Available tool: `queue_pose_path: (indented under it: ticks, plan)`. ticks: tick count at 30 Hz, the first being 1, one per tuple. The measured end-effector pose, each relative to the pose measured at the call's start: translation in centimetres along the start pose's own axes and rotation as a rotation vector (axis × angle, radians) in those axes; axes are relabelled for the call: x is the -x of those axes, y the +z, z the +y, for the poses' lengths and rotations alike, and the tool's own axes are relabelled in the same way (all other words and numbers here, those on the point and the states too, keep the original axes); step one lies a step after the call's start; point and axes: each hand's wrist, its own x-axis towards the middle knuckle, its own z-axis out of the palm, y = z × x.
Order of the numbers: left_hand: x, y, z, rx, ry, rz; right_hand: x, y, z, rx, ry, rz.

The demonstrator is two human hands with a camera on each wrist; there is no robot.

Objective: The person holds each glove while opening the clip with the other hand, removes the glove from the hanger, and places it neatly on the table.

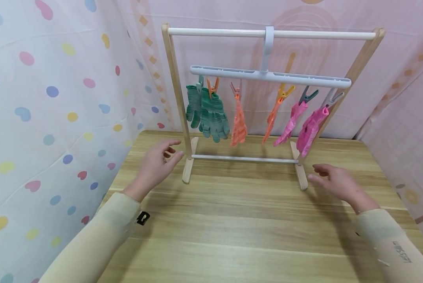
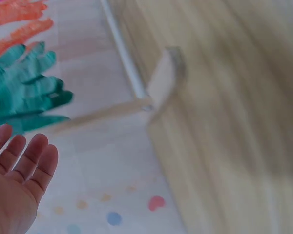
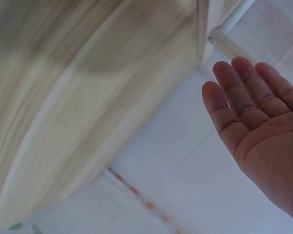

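A wooden rack [image 1: 177,86] with a white top rod [image 1: 215,32] stands on the table. From the rod hangs a pale blue hanger [image 1: 229,73] with clothespins along it. Two green gloves [image 1: 214,118] hang at its left, two orange gloves [image 1: 239,125] around the middle and two pink gloves [image 1: 310,129] at the right. My left hand [image 1: 158,165] is beside the rack's left foot, fingers loosely bent and holding nothing. Beyond the right foot [image 1: 301,177], my right hand [image 1: 337,182] is likewise bare, its fingers relaxed in the right wrist view.
A thin lower bar [image 1: 245,158] joins the rack's two sides. The wood-grain table [image 1: 240,236] extends toward me. A dotted cloth [image 1: 56,129] hangs along the left, and a pink patterned cloth [image 1: 310,51] hangs behind the rack.
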Motion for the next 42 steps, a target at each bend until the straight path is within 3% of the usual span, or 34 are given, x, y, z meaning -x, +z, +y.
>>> queue_pose_path:
  ticks: [6,12,18,28,35,42]
  plan:
    - [-1.9,0.6,3.2,0.013,0.086,0.027,-0.4,0.0,-1.3,-0.011,-0.049,0.0]
    - [-3.6,1.2,5.5,0.074,0.093,0.034,-0.8,0.5,-2.2,-0.001,-0.123,0.02]
    - [-5.4,1.5,7.3,0.159,-0.003,0.039,-1.1,1.1,-3.0,-0.002,-0.195,0.033]
    - [-7.9,1.7,10.1,0.336,-0.271,0.036,-1.5,1.9,-4.0,-0.016,-0.28,0.016]
    - [-9.5,2.2,10.7,0.384,-0.335,0.098,-1.5,2.2,-4.1,-0.013,-0.327,0.01]
    - [-10.9,2.6,10.5,0.379,-0.348,0.198,-1.4,2.6,-4.3,-0.033,-0.277,-0.065]
